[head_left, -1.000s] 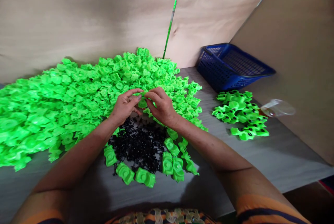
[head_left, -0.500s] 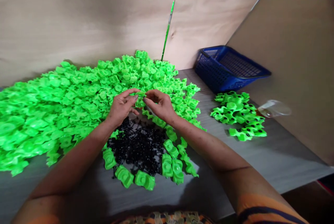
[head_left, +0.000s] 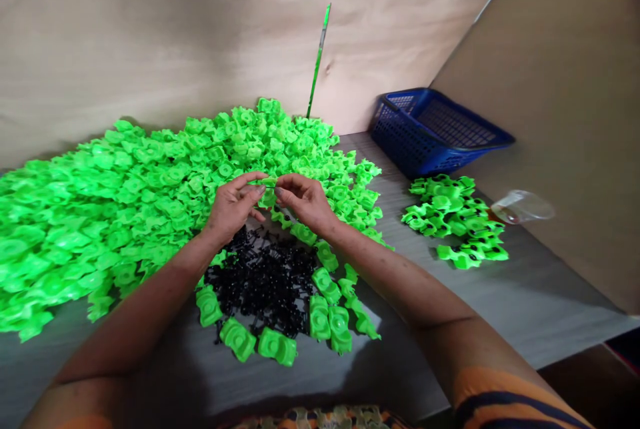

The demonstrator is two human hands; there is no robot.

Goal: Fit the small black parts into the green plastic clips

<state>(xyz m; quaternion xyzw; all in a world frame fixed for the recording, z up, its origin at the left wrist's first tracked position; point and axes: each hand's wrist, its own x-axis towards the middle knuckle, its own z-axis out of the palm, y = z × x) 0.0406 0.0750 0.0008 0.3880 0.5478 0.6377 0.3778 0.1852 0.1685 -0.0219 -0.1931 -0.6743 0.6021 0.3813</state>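
My left hand [head_left: 231, 207] grips one end of a bright green plastic toy car body [head_left: 268, 182] between thumb and fingers. On its other side my right hand [head_left: 309, 203] pinches a thin black axle [head_left: 271, 187] against the same body. Fingers hide most of both parts, so I cannot tell how far the axle is seated. Just below the hands lies a heap of black wheel axles [head_left: 265, 282]. Several loose green car bodies [head_left: 277, 346] lie around its near and right sides.
A large pile of green car bodies [head_left: 150, 195] covers the table's left and back. To the right, green cars with black wheels [head_left: 470, 252] lie grouped near a blue basket [head_left: 425, 155] and a clear plastic cup [head_left: 527, 207]. A thin green stick [head_left: 319, 59] stands against the wooden wall.
The green car body between my fingers has tilted slightly and shows flatter. Both hands stay nearly in place, and the whole view has shifted a little.
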